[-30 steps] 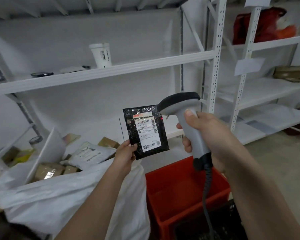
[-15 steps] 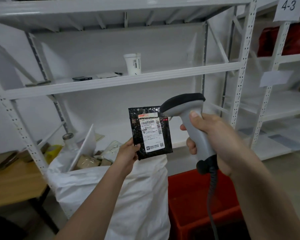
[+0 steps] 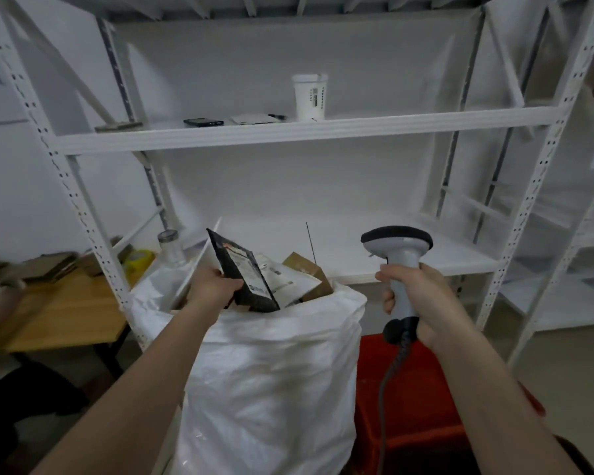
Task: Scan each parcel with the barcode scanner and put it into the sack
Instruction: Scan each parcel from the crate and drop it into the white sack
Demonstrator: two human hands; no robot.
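My left hand (image 3: pixel 216 286) has its grip closed on the lower edge of the black parcel (image 3: pixel 242 270), thumb on top, holding it tilted over the open mouth of the white sack (image 3: pixel 271 371), where other parcels already lie. My right hand (image 3: pixel 415 296) is wrapped tight round the handle of the barcode scanner (image 3: pixel 396 255), upright beside the sack, above the red crate (image 3: pixel 415 389)

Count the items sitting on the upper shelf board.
5 visible: a white tub at right, a pen beside it, a white pad, a black phone, and a flat brownish item at far left. Blur may hide others.
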